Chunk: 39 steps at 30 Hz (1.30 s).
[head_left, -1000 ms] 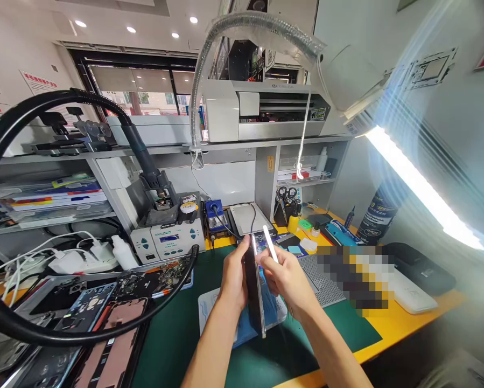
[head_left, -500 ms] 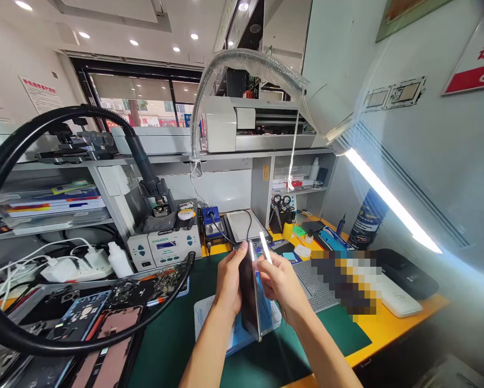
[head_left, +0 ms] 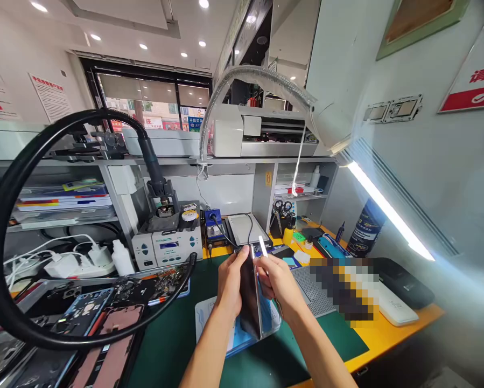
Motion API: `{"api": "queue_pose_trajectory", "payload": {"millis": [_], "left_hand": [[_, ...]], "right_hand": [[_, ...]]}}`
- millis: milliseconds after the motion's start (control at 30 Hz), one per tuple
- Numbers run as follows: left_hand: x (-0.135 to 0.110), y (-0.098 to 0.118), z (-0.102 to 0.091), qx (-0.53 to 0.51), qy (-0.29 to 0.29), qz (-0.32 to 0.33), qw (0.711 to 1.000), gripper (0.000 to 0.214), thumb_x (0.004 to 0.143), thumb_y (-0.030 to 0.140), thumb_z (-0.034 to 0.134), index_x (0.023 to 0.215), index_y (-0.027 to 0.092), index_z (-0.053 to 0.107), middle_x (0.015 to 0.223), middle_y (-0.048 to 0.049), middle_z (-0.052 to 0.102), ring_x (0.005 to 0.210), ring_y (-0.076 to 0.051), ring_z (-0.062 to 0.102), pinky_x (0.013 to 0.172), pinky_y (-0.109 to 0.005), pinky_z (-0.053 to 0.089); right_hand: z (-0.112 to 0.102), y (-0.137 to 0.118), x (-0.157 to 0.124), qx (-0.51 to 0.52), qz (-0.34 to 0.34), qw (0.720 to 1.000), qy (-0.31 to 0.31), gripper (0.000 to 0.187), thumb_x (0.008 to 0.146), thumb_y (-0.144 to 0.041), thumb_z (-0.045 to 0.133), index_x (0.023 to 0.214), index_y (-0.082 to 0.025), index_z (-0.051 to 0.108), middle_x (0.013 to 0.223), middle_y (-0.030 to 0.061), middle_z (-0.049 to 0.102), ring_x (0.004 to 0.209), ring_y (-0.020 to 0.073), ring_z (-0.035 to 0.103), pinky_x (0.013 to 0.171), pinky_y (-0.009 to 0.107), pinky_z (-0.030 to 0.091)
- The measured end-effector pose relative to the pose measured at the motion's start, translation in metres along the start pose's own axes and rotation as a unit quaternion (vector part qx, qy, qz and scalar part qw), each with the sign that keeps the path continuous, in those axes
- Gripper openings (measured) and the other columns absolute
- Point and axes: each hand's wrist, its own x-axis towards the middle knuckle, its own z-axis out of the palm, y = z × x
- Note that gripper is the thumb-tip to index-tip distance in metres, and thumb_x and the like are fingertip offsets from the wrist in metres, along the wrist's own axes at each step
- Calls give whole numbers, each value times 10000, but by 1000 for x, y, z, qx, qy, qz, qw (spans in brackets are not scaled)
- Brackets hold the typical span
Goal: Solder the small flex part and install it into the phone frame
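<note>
My left hand (head_left: 230, 285) is wrapped round a smartphone (head_left: 250, 302), which stands on its edge with the dark screen side tilted toward the left. The thumb lies along its top end. A slim, pale, flat tool (head_left: 262, 247) points up from my right hand (head_left: 278, 283), whose fingers are closed on it against the phone's right-hand edge. The exact kind of tool does not show, and its working end is hidden by my fingers. Beneath the phone, a blue and white pad (head_left: 209, 318) lies on the green work mat (head_left: 167, 345).
On the left lie opened phones (head_left: 86, 307) and a circuit board, with a black hose (head_left: 43, 345) looping over them. A hot-air station (head_left: 169, 248) stands behind. To the right are a grey perforated mat (head_left: 314, 288), a white box (head_left: 397, 307) and a bright lamp (head_left: 391, 210).
The view has tilted up slightly. My right fingers have moved a little closer to the phone's edge near its top. The phone remains in my left hand.
</note>
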Motion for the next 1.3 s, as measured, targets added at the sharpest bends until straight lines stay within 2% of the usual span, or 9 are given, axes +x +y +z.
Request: {"api": "queue_pose_trajectory", "payload": {"millis": [133,300,467,667,800,1000,1133,1300], "left_hand": [[-1,3,0,8,-1,2,1000,227,943,363,674,972,138,671,947,-31,701,805,-157,678,733,-340,589],[0,2,0,18,-12,-7,1000,278,951,412,654,1013,141,673,995,-49,705,849,-172,684,761,-363,591],[3,2,-7,32,-5,-19,999,301,958,429,640,1053,144,664,994,-48,695,815,-164,674,716,-341,587],[0,6,-9,34,5,-11,999,274,959,402,645,1052,145,659,980,-40,686,782,-150,659,683,-317,577],[-1,10,-9,15,18,3,1000,241,955,377,655,1021,144,654,938,-24,670,745,-135,640,650,-293,563],[-4,21,-3,-36,51,-40,997,301,969,444,618,1014,147,640,859,-4,638,637,-104,582,564,-254,518],[-11,26,4,-68,55,-54,995,319,972,463,605,1027,150,634,845,1,628,611,-96,560,537,-241,498],[-15,25,10,-80,43,-65,994,334,971,481,600,1007,151,634,795,16,604,569,-85,526,507,-229,471]], "right_hand": [[1,-2,3,-14,8,1000,-5,328,919,-334,587,667,-218,411,488,-120,321,378,48,241,374,188,204],[2,-8,4,-30,11,999,0,404,1012,-415,586,698,-180,491,509,-127,332,365,36,256,359,171,232],[5,-7,6,-44,14,999,0,348,1026,-403,585,786,-152,570,549,-116,391,370,27,278,349,160,250],[7,-7,4,-43,30,999,0,317,1028,-403,581,840,-149,585,580,-108,418,380,26,283,353,159,252],[4,-9,-4,-30,30,999,-24,322,990,-445,613,827,-172,562,531,-126,341,377,37,256,364,170,242],[-6,9,-38,-32,38,998,-47,472,834,-666,685,864,-221,530,460,-141,288,388,59,202,341,186,231],[-8,26,-58,-31,81,992,-93,510,768,-648,762,911,-225,515,449,-154,293,393,60,174,314,177,259],[-5,35,-65,-11,105,988,-112,513,730,-599,812,818,-235,461,452,-157,283,394,47,158,306,158,247]]}}
